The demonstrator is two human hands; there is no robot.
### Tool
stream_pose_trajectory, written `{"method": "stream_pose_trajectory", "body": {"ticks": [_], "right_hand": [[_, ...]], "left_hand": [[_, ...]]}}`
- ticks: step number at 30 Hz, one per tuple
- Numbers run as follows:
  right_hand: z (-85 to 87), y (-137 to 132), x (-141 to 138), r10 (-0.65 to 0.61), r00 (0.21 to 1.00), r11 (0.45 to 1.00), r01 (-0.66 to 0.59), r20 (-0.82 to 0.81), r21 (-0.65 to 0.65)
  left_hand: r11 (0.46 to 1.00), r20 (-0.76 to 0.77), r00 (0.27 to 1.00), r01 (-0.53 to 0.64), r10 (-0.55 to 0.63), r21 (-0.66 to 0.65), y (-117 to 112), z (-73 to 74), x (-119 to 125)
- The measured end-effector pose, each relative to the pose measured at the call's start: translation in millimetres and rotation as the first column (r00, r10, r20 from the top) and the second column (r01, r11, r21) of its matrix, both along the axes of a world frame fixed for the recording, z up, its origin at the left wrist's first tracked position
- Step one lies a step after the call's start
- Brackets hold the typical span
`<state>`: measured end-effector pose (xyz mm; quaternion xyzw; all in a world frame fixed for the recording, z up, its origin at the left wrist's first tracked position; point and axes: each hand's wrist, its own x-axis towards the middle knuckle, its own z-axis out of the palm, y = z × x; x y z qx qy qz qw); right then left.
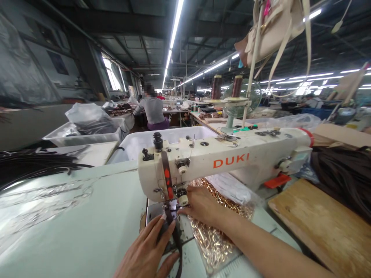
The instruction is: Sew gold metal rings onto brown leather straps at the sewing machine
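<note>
A white DUKI sewing machine (pixel 232 158) stands on the pale green table (pixel 72 216). A narrow dark strap (pixel 177 241) runs under its needle area and back toward me. My left hand (pixel 146 253) lies flat on the machine bed, fingers spread, pressing beside the strap. My right hand (pixel 203 204) reaches under the machine head, fingertips pinching at the strap near the presser foot. A clear bag of gold chain (pixel 213 239) lies under my right forearm.
A wooden board (pixel 319 224) lies at the right, with dark brown material (pixel 344 173) behind it. White bins (pixel 84 135) and black straps (pixel 34 164) sit at the left. A fan (pixel 240 100), thread cones and a hanging beige bag (pixel 275 31) are behind. Another person (pixel 153 110) sits far back.
</note>
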<state>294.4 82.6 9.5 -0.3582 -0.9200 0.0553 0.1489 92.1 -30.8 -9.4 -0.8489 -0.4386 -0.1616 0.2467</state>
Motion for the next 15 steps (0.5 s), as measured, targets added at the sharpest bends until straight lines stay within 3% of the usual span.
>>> {"method": "stream_pose_trajectory", "body": {"ticks": [5, 8, 11, 15], "right_hand": [[3.8, -1, 4, 0.100, 0.995, 0.994, -0.101, -0.015, -0.040], [1.8, 0, 4, 0.100, 0.995, 0.993, -0.101, -0.024, -0.067], [0.6, 2, 3, 0.094, 0.995, 0.991, -0.096, -0.027, -0.088], [3.2, 2, 2, 0.103, 0.994, 0.990, -0.105, -0.028, -0.096]], "left_hand": [[0.996, -0.034, 0.997, 0.073, -0.071, 0.047, 6, -6.4, -3], [0.988, 0.002, 0.992, 0.126, -0.127, 0.087, 15, -27.9, -16], [0.992, -0.032, 0.994, 0.107, -0.105, 0.066, 21, -48.3, -25], [0.988, -0.063, 0.991, 0.126, -0.121, 0.091, 22, -47.7, -26]]}}
